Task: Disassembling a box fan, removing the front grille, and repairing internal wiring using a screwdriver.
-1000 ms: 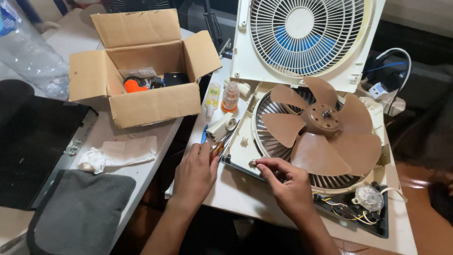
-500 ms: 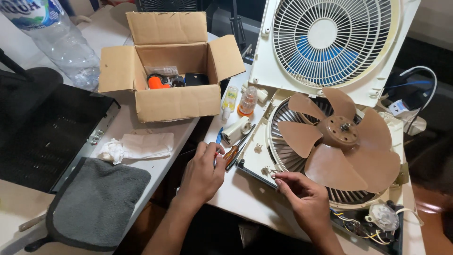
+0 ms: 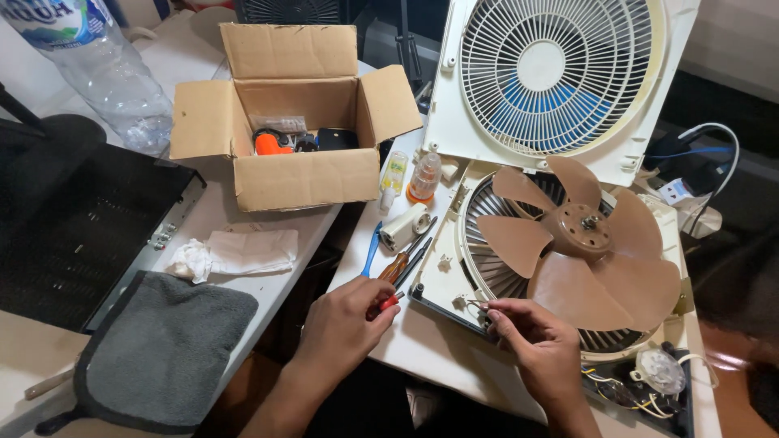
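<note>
The left hand (image 3: 345, 320) is lying at lower centre of the frame, fingers curled over the red-tipped handle end of the screwdrivers (image 3: 403, 269) on the white table (image 3: 422, 357). Whether it is truly gripping one or only resting on it cannot be told. The screwdrivers are lying side by side, one with an orange handle, slanting up toward a white plug (image 3: 403, 227).

The right hand (image 3: 531, 341) is sitting just right of it, fingers pinched narrow at the lower left rim of the fan body (image 3: 442, 284). Something small may be held between the fingertips (too small to identify).

The fan body is lying flat at centre right: cream square housing, round ribbed grille, and a brown five-bladed blade (image 3: 580, 251) on top with a metal hub. Its lower right corner is showing exposed wires (image 3: 625, 393) and a small round part. The front grille (image 3: 560, 81), white with a blue centre showing behind, is standing tilted at upper right, touching the body's top edge.

A cardboard box (image 3: 296, 178), flaps open, is sitting at upper centre-left. Two small bottles (image 3: 410, 178) are standing between box and fan. A grey cloth (image 3: 162, 349) is lying lower left, a crumpled tissue (image 3: 235, 253) above it.
</note>
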